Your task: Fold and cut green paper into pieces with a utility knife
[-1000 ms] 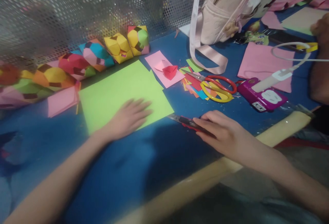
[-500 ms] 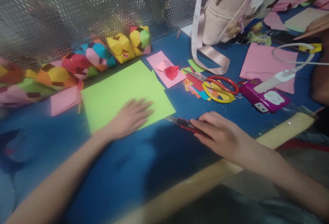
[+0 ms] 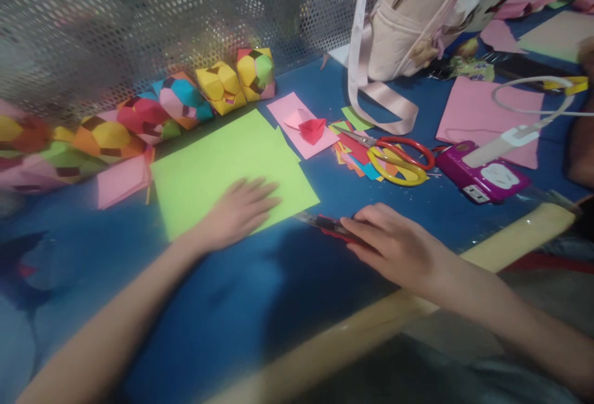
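My left hand (image 3: 244,211) lies flat on a lime-green sheet of paper (image 3: 211,172), fingers spread toward the right. In my right hand (image 3: 387,240) is a red and black utility knife (image 3: 331,226), its blade pointing left just beyond the sheet's near right corner. A pink sheet (image 3: 285,107) with small folded paper pieces on it, one pale pink and one red (image 3: 312,130), lies behind the green paper. Scissors (image 3: 399,159) with red and yellow handles rest over a pile of colourful paper scraps (image 3: 355,159).
Folded paper balls (image 3: 220,87) line the perforated metal panel (image 3: 195,14) at the back. A purple power adapter (image 3: 482,175) with a white plug and cable sits at right, near pink paper (image 3: 489,113). A pale bag (image 3: 403,33) stands behind. Another person's arm (image 3: 582,138) shows at the right edge.
The whole view shifts slightly, with things appearing a little further right. The knife tip sits slightly further left relative to the green sheet's corner. The other person's hand at upper right has mostly left view.
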Motion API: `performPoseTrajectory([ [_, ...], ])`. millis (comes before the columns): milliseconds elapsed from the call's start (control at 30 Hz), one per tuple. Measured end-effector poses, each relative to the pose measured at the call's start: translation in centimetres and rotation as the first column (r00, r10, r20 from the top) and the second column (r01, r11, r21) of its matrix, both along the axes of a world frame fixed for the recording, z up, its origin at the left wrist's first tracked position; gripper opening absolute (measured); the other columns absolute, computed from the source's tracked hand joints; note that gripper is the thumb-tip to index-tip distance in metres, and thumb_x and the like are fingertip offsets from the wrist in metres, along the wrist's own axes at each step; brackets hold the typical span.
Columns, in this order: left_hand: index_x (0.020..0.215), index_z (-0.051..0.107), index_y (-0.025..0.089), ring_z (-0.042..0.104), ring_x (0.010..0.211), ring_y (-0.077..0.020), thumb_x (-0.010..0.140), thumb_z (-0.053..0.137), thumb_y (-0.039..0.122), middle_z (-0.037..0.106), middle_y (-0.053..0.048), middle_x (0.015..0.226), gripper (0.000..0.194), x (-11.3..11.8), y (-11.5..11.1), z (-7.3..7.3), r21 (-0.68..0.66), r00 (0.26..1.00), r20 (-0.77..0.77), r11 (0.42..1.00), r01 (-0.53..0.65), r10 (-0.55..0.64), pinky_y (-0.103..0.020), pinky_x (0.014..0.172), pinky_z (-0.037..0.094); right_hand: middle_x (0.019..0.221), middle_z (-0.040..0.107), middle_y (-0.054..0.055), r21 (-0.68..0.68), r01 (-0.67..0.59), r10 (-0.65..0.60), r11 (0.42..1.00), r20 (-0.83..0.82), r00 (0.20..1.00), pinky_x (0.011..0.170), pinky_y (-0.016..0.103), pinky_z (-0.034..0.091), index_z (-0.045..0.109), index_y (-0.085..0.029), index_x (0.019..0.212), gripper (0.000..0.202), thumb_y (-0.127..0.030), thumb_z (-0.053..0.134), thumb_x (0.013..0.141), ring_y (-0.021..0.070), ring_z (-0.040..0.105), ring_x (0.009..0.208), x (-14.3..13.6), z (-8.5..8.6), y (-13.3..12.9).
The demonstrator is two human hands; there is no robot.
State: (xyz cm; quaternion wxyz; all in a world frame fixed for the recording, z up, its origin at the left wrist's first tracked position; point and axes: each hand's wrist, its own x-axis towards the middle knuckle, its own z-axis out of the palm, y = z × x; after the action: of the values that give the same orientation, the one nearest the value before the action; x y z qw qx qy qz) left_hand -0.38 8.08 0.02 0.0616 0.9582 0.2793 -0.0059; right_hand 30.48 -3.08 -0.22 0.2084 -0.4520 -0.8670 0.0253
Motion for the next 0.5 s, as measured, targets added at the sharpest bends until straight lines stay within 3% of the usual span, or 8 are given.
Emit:
performPoseTrajectory([
  [500, 0.141, 0.048, 0.025, 0.027, 0.146, -0.0218, 0.103, 0.024, 0.041, 0.036, -0.002, 0.154, 0.047, 0.08, -0.09, 0.06, -0.02, 1.0, 0.002, 1.0, -0.016, 0.016, -0.047, 0.12, 0.014, 0.086, 0.059, 0.01, 0.022, -0.038, 0.039, 0.999, -0.02, 0.999, 0.063, 0.032, 0.047, 0.065, -0.013, 0.095, 0.015, -0.017, 0.051, 0.091, 0.02, 0.054, 0.072, -0.25, -0.17, 0.15],
])
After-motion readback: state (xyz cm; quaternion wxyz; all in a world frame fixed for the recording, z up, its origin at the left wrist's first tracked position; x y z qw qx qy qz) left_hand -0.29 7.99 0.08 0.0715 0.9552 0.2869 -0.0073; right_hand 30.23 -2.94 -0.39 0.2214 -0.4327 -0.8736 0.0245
